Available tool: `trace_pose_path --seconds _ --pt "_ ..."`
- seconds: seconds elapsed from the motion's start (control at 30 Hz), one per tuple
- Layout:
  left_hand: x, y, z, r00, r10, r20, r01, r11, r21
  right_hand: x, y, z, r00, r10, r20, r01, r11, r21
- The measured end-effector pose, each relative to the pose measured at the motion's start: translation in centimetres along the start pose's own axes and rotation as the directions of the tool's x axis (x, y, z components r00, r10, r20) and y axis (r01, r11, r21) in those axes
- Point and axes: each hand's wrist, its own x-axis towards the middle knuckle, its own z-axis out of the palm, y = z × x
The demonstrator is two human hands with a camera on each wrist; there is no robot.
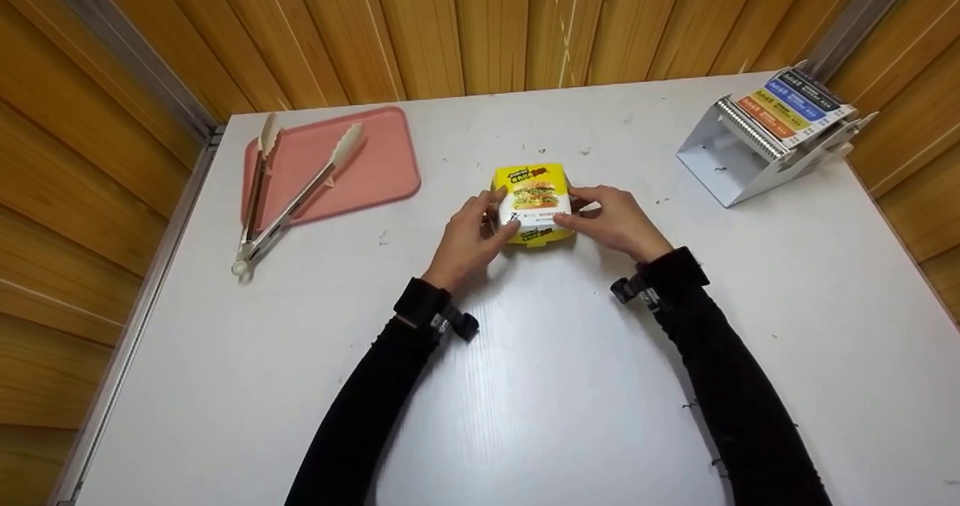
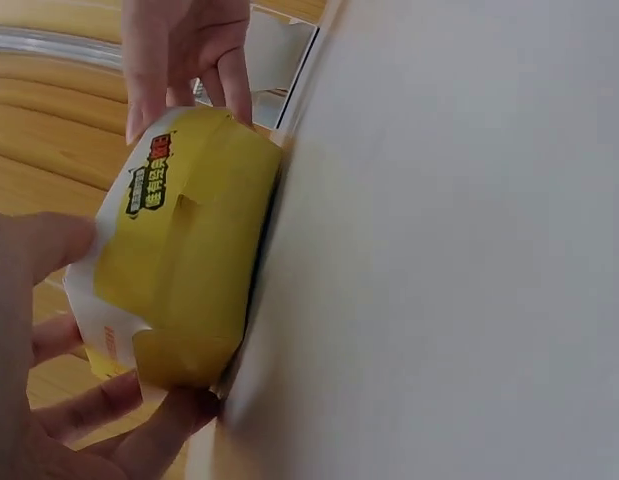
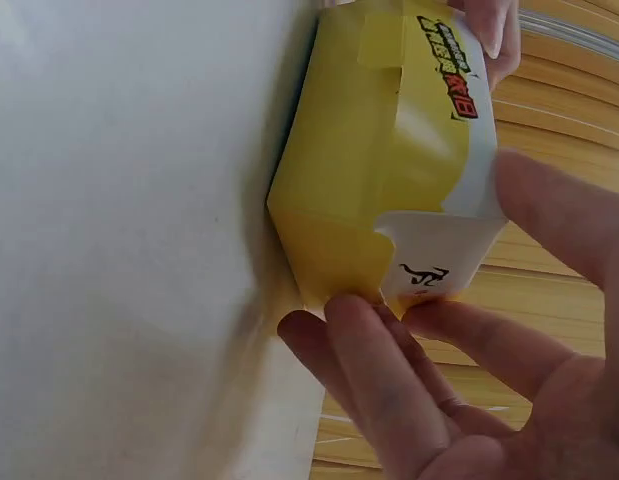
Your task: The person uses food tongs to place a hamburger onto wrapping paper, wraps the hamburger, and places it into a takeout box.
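Observation:
A yellow and white burger box [image 1: 534,200] with a burger picture on its lid sits closed on the white table. My left hand [image 1: 471,238] holds its left side, thumb at the lid's front corner and fingers along the side. From the opposite side my right hand [image 1: 611,220] grips it, its thumb on the front right corner of the lid. In the left wrist view the fingers [image 2: 154,430] reach low around the box's side, near the tabletop. The right wrist view shows the right fingers [image 3: 379,380] against the box's side wall. What is inside the box is hidden.
At the back left lies a pink tray [image 1: 390,154], with metal tongs [image 1: 289,210] spread across it and past its front edge. A white label dispenser [image 1: 750,169] with colored labels stands at the back right. Wood-patterned walls [image 1: 487,26] border the table.

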Motion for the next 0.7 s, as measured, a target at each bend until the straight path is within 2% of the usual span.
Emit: trace_pose_path --seconds 0.1,0.2,0.37,0.53,0.7 --pt "-0.2 0.7 0.2 1.0 0.015 -0.023 -0.012 0.994 0.111 -0.2 -0.7 0.0 1.0 0.004 -0.005 -0.004 1.0 -0.028" --pt "-0.2 1.2 0.5 0.999 0.016 -0.046 -0.008 0.987 0.161 -0.2 -1.3 0.0 0.998 0.063 0.007 -0.063 0.998 -0.001" --pt "0.1 1.6 0.8 0.999 -0.023 -0.048 0.029 0.99 0.139 -0.1 -1.5 0.0 0.984 0.174 0.046 -0.177 0.979 0.097" --pt "0.2 1.6 0.9 0.997 -0.046 -0.057 0.051 0.994 0.092 0.1 -1.6 0.3 0.98 0.189 0.054 -0.195 0.967 0.163" --pt "0.0 1.3 1.3 0.998 -0.045 -0.053 0.05 0.995 0.086 0.1 -1.6 0.7 0.982 0.19 -0.011 -0.187 0.975 0.121"
